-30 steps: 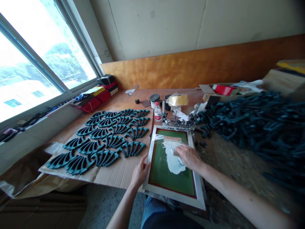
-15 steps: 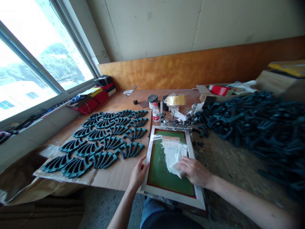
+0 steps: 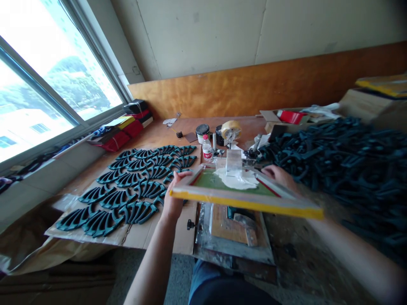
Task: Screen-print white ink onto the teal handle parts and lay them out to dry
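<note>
Screen frame [image 3: 248, 203] tilts above the surface [image 3: 299, 233], near edge raised, far end low by metal clamps [image 3: 251, 154]; white paste [image 3: 222, 173] and a pale block [image 3: 234, 161] sit on its green mesh [image 3: 205, 180]. The left hand [image 3: 173, 199] stands upright at the near left corner, wrist below the rail, fingers pointing up and inward, its grip wrapped on the frame. The right hand [image 3: 281, 176] lies by the right rail, fingers curled, forearm passing behind the near corner; the frame partly hides that grip, so its hold cannot be told. Beneath lies a wooden board [image 3: 227, 228]. Leftward, dark green pieces [image 3: 136, 190] line cardboard [image 3: 178, 237]; rightward, more form a heap [image 3: 333, 169].
</note>
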Demonstrator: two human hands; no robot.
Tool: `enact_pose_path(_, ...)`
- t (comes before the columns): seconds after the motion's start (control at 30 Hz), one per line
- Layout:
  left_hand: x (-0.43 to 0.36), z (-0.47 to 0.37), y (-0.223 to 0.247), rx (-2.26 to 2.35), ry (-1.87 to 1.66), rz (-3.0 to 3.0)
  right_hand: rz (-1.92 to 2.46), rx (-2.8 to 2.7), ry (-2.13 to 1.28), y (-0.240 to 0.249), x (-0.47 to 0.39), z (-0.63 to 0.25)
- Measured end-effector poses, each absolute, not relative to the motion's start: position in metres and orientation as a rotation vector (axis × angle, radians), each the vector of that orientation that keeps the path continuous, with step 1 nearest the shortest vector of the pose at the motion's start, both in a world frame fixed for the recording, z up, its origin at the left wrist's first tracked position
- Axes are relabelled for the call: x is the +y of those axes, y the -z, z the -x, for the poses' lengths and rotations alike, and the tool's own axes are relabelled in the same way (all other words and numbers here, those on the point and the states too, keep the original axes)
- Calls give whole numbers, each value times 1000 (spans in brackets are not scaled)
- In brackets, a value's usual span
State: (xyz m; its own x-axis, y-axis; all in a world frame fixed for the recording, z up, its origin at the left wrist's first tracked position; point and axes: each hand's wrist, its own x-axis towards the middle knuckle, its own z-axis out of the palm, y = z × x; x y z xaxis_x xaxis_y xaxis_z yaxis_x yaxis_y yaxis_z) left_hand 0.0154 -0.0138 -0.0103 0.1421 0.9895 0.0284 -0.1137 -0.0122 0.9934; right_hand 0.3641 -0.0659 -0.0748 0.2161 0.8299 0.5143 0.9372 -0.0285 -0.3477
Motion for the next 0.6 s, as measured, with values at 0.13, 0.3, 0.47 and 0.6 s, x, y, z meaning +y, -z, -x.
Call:
enact_pose_path(0.13, 17, -43, -23, 826, -1266, -1139, 1861, -1906, 38, 138, -104, -330)
enact_pose_path(0.3, -2, -57, 0, 914, -1314, -1057, 2082, -1893, -234, 158, -115, -284)
enact_pose_path(0.47, -94, -80, 96, 1049, -441, -778, 1991, -1699, -220, 135, -132, -235)
enact_pose_path(0.6, -114, -74, 141, 1173, -582, -613, 1790, -1978, -384, 127, -147, -246)
